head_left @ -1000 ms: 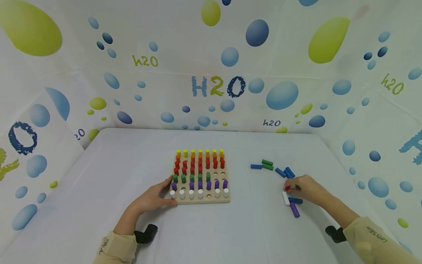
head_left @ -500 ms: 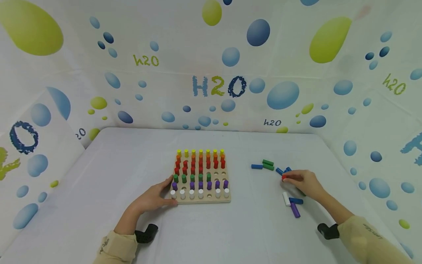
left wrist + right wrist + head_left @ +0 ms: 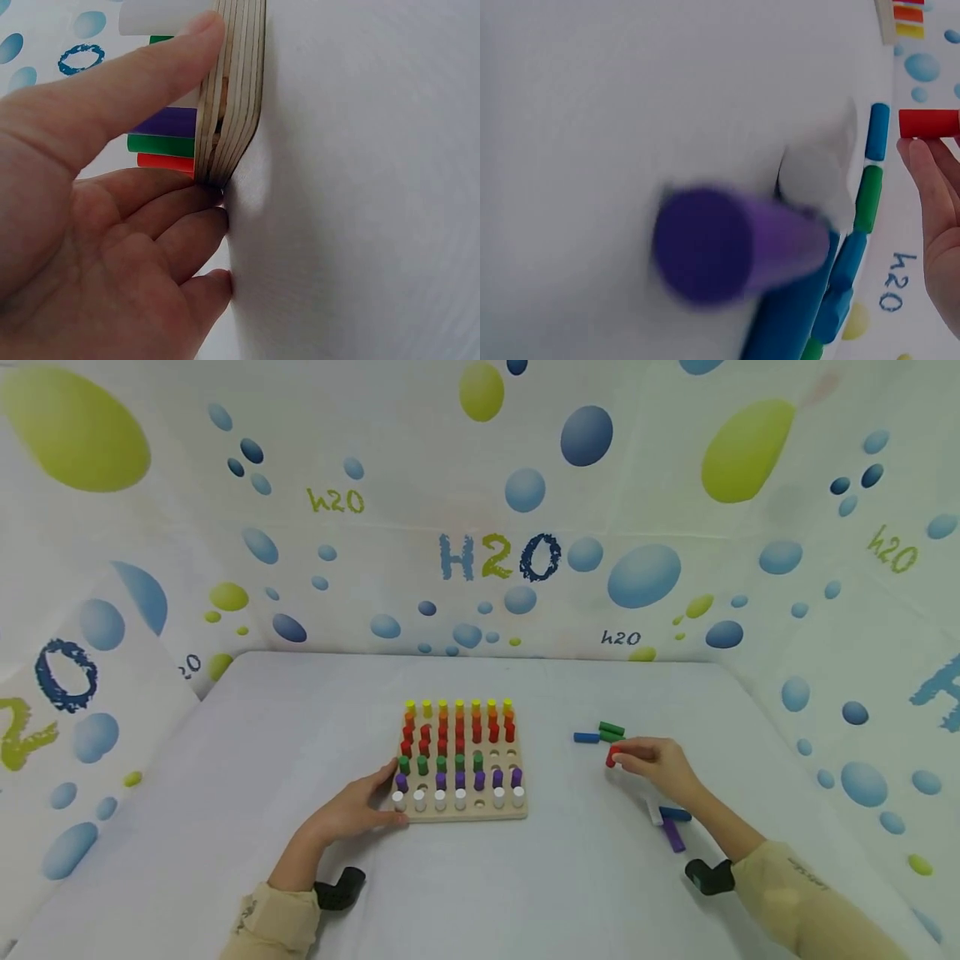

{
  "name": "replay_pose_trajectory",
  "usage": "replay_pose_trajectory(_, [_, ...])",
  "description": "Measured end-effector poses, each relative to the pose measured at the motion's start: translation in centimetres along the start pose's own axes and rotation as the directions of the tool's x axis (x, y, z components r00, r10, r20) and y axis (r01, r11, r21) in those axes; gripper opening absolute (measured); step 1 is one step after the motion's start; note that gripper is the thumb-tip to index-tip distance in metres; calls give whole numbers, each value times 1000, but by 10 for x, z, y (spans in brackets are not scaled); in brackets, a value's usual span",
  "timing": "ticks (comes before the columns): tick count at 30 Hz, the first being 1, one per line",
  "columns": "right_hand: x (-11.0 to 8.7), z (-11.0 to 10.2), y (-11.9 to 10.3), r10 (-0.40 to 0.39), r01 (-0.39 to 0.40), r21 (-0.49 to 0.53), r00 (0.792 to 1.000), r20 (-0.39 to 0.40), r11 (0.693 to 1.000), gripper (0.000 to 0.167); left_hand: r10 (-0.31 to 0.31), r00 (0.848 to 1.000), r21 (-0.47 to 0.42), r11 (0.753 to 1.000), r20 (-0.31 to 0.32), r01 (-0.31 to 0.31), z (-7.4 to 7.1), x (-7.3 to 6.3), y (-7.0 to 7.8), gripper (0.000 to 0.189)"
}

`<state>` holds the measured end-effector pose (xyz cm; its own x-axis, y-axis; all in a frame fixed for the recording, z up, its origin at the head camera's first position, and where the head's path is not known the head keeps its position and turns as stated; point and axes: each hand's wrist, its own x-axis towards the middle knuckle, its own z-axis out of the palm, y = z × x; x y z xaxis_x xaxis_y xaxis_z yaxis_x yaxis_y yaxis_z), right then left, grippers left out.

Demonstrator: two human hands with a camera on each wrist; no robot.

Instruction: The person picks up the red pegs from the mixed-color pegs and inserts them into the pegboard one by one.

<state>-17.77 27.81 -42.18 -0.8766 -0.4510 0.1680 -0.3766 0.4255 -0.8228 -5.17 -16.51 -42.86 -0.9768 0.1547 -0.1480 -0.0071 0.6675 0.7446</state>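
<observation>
My left hand (image 3: 348, 810) grips the near left corner of a wooden pegboard (image 3: 459, 817). Its thumb lies on the near edge and its fingers along the left side; the left wrist view shows the board's layered edge (image 3: 244, 67) between them. Rows of yellow, orange, red, green, purple and white pegs stand in the board, with some holes bare. Off to the right, my right hand (image 3: 663, 768) pinches a red peg (image 3: 612, 755) between thumb and fingertips, raised over the table. In the right wrist view this red peg (image 3: 928, 123) shows at the right edge.
Beyond the right hand lie a blue peg (image 3: 587, 737) and green pegs (image 3: 612, 727). A white peg (image 3: 654, 812), another blue peg (image 3: 675, 814) and a purple peg (image 3: 673, 836) lie close together under the right wrist. Patterned cloth (image 3: 360, 610) rises behind the table.
My right hand has picked the red peg up from among the loose pegs and carried it left toward the board. The left hand keeps its place at the board's corner.
</observation>
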Motion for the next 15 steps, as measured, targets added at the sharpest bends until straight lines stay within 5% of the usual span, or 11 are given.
replay_pose_trajectory(15, [29, 43, -23, 46, -46, 52, 999, 17, 998, 31, -18, 1000, 10, 1000, -14, 18, 1, 1, 0, 101])
